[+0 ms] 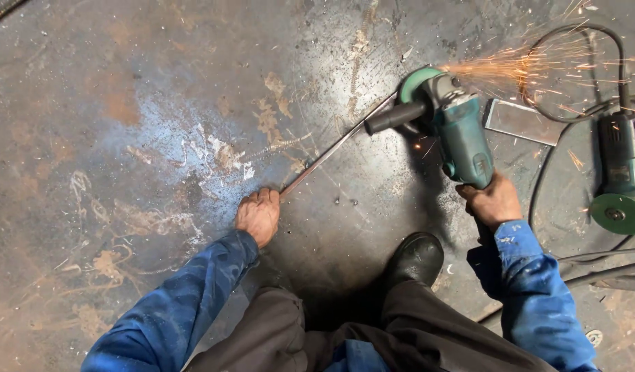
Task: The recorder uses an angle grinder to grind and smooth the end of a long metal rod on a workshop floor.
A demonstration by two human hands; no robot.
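while left hand [258, 215] pins one rod [331, 151], right hand [493, 201] grips one of two grinders [450, 124].

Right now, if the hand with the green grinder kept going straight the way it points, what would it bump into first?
The right hand points up along the green grinder it grips. Straight on, the disc end already seems to meet the thin metal rod, throwing sparks. Beyond that, only bare steel floor shows.

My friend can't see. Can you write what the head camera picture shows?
A person's right hand runs a green angle grinder against the far end of a thin metal rod, throwing orange sparks, while the left hand pins the rod's near end to the stained metal floor. A second grinder lies at the right.
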